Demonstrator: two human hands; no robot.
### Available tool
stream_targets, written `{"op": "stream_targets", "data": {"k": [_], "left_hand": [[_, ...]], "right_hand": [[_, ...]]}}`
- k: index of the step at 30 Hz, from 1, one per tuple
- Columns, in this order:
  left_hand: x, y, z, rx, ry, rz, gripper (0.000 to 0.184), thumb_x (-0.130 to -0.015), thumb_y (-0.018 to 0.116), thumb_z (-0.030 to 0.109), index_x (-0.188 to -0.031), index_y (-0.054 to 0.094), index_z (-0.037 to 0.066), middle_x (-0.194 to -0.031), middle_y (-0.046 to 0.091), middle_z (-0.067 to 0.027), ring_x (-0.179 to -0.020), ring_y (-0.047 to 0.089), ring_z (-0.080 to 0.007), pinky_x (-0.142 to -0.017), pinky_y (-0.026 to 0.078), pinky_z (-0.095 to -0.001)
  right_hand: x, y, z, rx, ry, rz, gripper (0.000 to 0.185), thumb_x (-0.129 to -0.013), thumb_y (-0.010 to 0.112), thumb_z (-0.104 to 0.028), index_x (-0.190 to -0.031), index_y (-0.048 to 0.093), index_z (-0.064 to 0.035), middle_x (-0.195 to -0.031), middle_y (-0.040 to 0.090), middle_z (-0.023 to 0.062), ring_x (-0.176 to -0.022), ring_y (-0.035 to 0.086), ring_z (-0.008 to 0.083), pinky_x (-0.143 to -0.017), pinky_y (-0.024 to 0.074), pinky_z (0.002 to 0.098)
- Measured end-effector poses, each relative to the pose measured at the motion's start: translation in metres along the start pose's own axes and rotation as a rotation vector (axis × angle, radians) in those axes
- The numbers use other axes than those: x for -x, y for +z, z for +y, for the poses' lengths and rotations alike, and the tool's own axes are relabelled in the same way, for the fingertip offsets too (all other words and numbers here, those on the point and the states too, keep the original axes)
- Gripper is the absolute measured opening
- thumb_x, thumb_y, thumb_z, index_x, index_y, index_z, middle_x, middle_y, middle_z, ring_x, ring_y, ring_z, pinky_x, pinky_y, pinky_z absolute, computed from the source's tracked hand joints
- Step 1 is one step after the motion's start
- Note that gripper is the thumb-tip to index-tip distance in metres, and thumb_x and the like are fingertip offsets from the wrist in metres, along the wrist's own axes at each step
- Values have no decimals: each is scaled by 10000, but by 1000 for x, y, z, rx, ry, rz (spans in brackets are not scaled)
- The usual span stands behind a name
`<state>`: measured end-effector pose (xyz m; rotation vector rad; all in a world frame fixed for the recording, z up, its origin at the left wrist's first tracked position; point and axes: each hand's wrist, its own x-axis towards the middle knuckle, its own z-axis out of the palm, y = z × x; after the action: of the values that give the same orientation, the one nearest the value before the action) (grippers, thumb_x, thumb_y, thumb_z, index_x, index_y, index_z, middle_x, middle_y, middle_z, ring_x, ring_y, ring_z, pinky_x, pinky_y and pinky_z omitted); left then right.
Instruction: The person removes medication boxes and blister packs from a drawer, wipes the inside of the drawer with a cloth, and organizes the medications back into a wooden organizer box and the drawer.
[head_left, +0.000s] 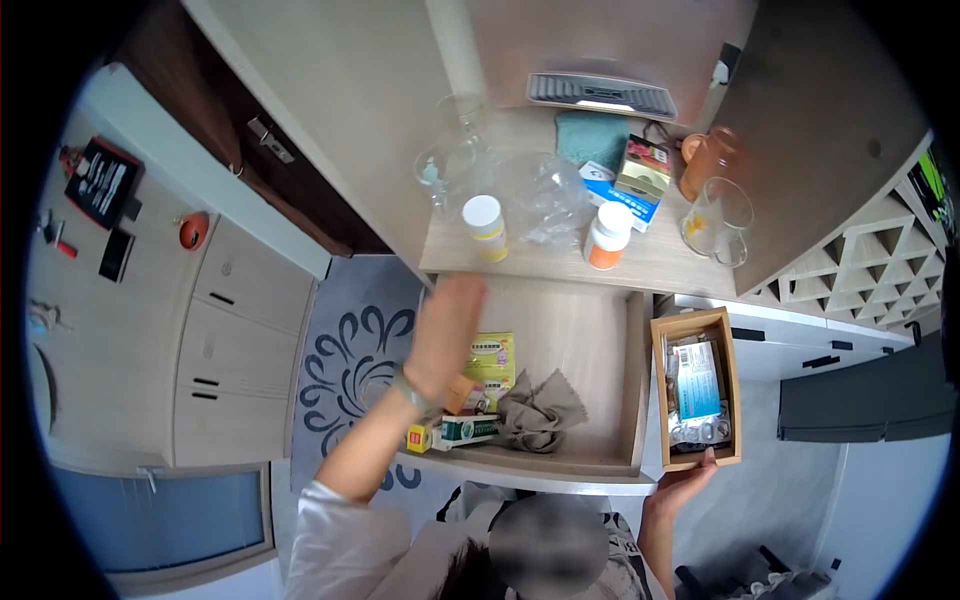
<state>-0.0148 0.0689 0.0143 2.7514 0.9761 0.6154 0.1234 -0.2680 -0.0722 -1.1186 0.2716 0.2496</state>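
My left hand (pixel 447 335), blurred and with a band at the wrist, is over the left side of an open drawer (pixel 590 340); its fingers are smeared. Below it in the drawer lie a yellow-green packet (pixel 497 352), a green and white box (pixel 470 429), a yellow box (pixel 418 438) and a crumpled grey-brown cloth (pixel 540 412). My right hand (pixel 682 487) grips the near end of a wooden box (pixel 731 400), right of the drawer. Inside that box are a blue and white packet (pixel 697 380) and small clear items.
On the counter (pixel 540 262) behind the drawer stand two white-capped bottles (pixel 486 228) (pixel 608 237), a glass pitcher (pixel 718 220), clear plastic (pixel 550 200), small boxes (pixel 643 168) and a brown bottle (pixel 712 165). Cabinets (pixel 240 350) line the left; a lattice rack (pixel 850 260) is at right.
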Motion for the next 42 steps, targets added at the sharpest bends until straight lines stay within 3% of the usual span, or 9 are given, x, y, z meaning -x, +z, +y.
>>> {"op": "stream_targets", "data": {"k": [4,10,15,17,22,26,31,37,42], "left_hand": [[51,34,56,429,259,-756,244,-839,641,165,-1058,624,57,-992,640,-181,-952,628,-381,-819,514,-471],[64,94,77,84,439,-1148,273,-774,671,63,-1018,598,-34,-950,640,-249,-943,652,-385,-825,529,-448],[23,30,65,570,60,-757,229,-804,621,48,-1010,549,-19,-869,620,-232,-849,656,-349,-724,506,-486],[7,22,39,209,96,-414,227,-778,641,26,-981,559,-34,-939,634,-229,-803,635,-368,-709,514,-469],[5,156,-61,-694,-91,-274,345,-776,618,104,-1064,612,-86,-1060,640,-227,-884,614,-348,-807,504,-410],[-2,142,-22,-521,-178,-375,403,-783,569,128,-1135,630,-60,-1133,634,-232,-1101,543,-363,-1048,313,-461],[4,181,-23,-417,172,-326,424,-769,568,133,-1173,595,8,-1016,702,-135,-929,679,-234,-1055,318,-416],[-5,177,61,330,381,-474,754,-662,561,-70,-1400,442,30,-1370,517,-206,-1289,468,-313,-1083,319,-465],[-25,108,18,-205,28,-602,354,-808,546,51,-1141,655,2,-1233,603,-231,-1138,580,-334,-1012,405,-406]], "right_hand": [[3,2,-3,24,20,35,563,-944,466,-429,-1345,397,-39,-1313,473,93,-1244,443,199,-1058,339,360],[2,1,0,20,45,64,562,-946,463,-430,-1349,389,-45,-1320,465,93,-1246,446,202,-1050,354,365],[1,-6,4,24,48,63,573,-929,492,-480,-1354,423,-101,-1321,504,72,-1229,486,209,-1029,379,362],[0,-8,6,34,38,70,580,-929,491,-490,-1352,424,-100,-1319,506,70,-1227,486,209,-1028,377,360],[-1,-8,7,37,57,75,584,-936,477,-493,-1351,416,-87,-1320,492,76,-1230,472,201,-1037,359,360],[6,-3,6,45,46,95,545,-943,465,-465,-1322,424,-76,-1279,497,79,-1214,466,201,-1030,356,357],[11,-15,31,132,76,146,463,-958,454,-415,-1271,427,-75,-1191,506,76,-1120,499,193,-996,375,360],[9,-7,24,194,46,142,422,-965,465,-375,-1257,420,-74,-1151,515,82,-1086,522,197,-939,420,351],[16,-4,19,248,30,122,393,-964,490,-286,-1272,400,-58,-1101,511,83,-987,547,182,-858,460,330]]}}
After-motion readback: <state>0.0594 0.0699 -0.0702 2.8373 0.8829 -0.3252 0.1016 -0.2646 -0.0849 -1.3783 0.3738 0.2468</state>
